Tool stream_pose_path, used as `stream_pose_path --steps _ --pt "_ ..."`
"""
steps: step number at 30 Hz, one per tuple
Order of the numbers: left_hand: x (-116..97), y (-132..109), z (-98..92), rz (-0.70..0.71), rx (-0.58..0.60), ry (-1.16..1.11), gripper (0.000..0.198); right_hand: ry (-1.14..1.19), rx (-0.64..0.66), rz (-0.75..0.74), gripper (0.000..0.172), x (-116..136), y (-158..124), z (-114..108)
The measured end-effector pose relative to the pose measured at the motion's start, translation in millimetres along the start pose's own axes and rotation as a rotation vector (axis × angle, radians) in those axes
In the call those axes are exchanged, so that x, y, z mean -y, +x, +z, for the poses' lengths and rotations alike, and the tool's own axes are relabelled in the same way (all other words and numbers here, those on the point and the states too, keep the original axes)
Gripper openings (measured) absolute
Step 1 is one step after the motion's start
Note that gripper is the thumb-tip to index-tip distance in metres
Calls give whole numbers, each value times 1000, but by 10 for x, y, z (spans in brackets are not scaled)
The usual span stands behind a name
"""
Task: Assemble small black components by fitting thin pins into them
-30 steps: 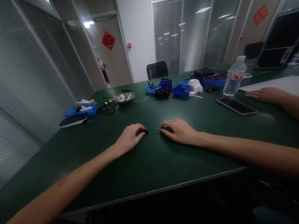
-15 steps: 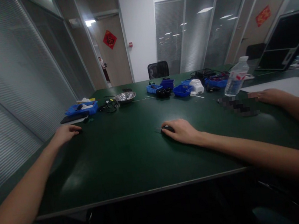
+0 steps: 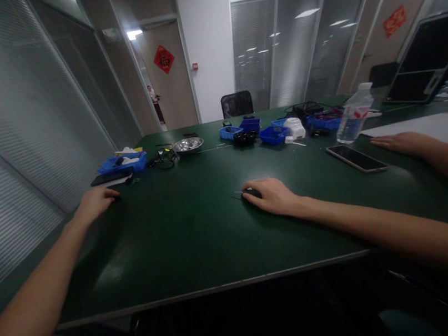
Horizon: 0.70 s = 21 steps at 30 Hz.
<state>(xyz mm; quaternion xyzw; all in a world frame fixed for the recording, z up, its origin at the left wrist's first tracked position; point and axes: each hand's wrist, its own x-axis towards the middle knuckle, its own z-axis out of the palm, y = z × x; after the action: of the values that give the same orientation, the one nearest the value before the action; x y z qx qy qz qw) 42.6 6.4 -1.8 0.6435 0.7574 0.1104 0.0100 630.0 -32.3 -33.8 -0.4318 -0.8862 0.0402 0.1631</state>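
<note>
My right hand (image 3: 269,195) lies on the dark green table (image 3: 200,233) with its fingers curled over a small black part (image 3: 250,192); a thin pin sticks out to its left. My left hand (image 3: 95,202) rests far out to the left on the table, fingers curled down, close to a flat black device (image 3: 111,177). Whether the left hand holds anything is hidden under the fingers.
Another person's hand (image 3: 402,142) lies flat at the right beside a phone (image 3: 356,158) and a water bottle (image 3: 353,114). Blue bins (image 3: 272,135), a metal bowl (image 3: 188,145), cables and a blue tray (image 3: 123,163) line the far side. A white sheet lies at right.
My left hand has swept from beside my right hand far out to the left of the table. My right hand has stayed on the small black part.
</note>
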Motion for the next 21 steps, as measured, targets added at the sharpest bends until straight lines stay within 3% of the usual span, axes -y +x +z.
stream_pose_path --steps 12,21 --pt "103 46 16 -1 -34 -24 30 21 7 1 37 35 -10 -46" --pt "140 67 -29 -91 -17 -108 29 28 5 -7 36 19 -9 -33"
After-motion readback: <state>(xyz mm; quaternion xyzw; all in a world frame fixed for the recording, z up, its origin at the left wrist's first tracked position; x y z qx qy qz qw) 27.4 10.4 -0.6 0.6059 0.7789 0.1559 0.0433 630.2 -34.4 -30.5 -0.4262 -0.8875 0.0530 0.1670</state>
